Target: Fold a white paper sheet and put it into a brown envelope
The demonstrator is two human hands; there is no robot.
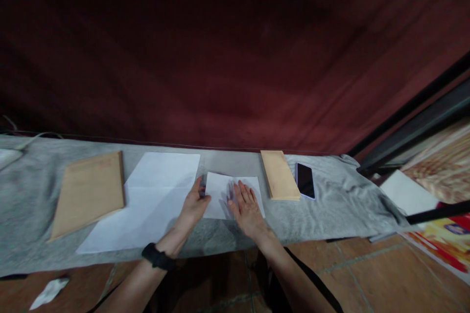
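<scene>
We see a brown packet overlapping a white sheet; our open left hand, perhaps touching the creased paper at its left edge; our right hand flat on its right half; then tan stack, smartphone, roomy grey cloth.

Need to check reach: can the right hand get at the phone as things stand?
Probably yes: the phone looks uncovered. The tan stack lies between it and the right hand, but seems low enough to pass over.
</scene>
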